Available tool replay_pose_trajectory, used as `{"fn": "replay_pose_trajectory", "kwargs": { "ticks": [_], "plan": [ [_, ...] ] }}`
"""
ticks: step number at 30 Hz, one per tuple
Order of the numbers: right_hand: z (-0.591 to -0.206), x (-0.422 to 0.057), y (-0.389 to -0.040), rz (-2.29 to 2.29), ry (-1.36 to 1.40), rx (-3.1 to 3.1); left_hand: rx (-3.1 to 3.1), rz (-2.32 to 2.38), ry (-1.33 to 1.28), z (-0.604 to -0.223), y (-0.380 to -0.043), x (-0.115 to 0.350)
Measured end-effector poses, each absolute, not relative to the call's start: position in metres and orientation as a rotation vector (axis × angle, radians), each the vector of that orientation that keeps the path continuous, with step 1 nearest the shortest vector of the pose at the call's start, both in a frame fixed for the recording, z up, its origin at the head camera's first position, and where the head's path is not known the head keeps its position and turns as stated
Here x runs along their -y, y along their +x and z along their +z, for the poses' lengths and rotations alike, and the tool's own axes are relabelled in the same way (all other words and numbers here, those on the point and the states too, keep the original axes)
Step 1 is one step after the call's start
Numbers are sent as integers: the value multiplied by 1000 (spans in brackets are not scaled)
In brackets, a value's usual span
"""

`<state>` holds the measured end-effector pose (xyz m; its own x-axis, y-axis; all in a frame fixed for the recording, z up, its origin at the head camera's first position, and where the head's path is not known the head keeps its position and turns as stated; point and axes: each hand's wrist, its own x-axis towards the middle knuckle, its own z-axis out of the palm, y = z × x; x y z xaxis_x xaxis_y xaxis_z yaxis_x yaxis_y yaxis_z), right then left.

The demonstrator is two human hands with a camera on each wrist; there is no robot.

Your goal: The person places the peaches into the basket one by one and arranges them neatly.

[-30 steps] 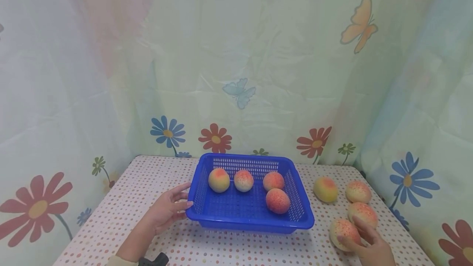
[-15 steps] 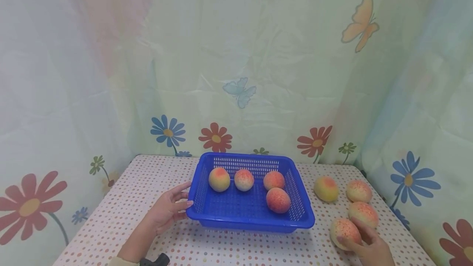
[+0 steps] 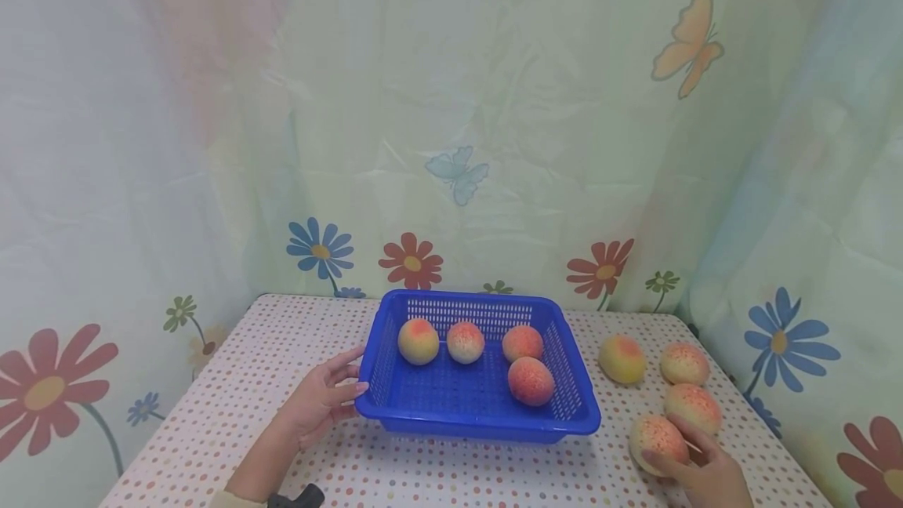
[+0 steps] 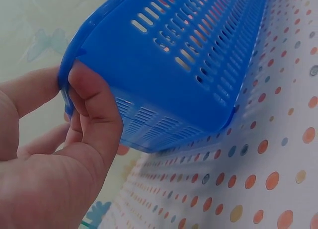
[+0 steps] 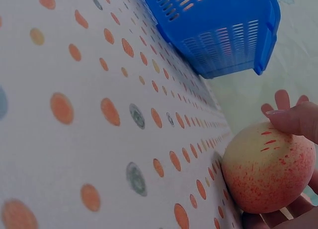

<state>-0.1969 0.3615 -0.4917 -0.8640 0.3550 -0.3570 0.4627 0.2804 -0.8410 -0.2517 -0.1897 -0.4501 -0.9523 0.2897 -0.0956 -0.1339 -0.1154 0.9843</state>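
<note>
A blue plastic basket (image 3: 480, 422) stands mid-table with several peaches inside, among them a yellowish peach (image 3: 418, 342) at its left and a redder peach (image 3: 531, 382) at its right. At the basket's left edge, my left hand (image 3: 320, 398) pinches the rim (image 4: 74, 45) between thumb and fingers. On the right, my right hand (image 3: 708, 465) holds a cream-and-red peach (image 3: 658, 444), thumb on one side and fingers round the other. That same peach (image 5: 268, 169) sits low against the tabletop in the right wrist view.
Behind the right hand lie more peaches: one speckled peach (image 3: 694, 409) close by, another peach (image 3: 684, 364) farther back, and a yellow-green peach (image 3: 622, 359) beside the basket. A dotted cloth (image 3: 437, 477) covers the table. Printed curtains (image 3: 494, 100) enclose the back and sides.
Both hands, the basket and the peaches keep their places. Only the whole head view has shifted very slightly.
</note>
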Motion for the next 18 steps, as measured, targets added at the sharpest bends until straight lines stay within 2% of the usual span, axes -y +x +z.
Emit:
{"fn": "replay_pose_trajectory", "kwargs": {
  "ticks": [10, 18],
  "plan": [
    [-496, -360, -200, -1665, 864, -2448, -1845, 2175, 165, -451, -251, 189],
    [-483, -353, -195, -1614, 838, -2492, -1842, 2177, 188, -453, -251, 190]
  ]
}}
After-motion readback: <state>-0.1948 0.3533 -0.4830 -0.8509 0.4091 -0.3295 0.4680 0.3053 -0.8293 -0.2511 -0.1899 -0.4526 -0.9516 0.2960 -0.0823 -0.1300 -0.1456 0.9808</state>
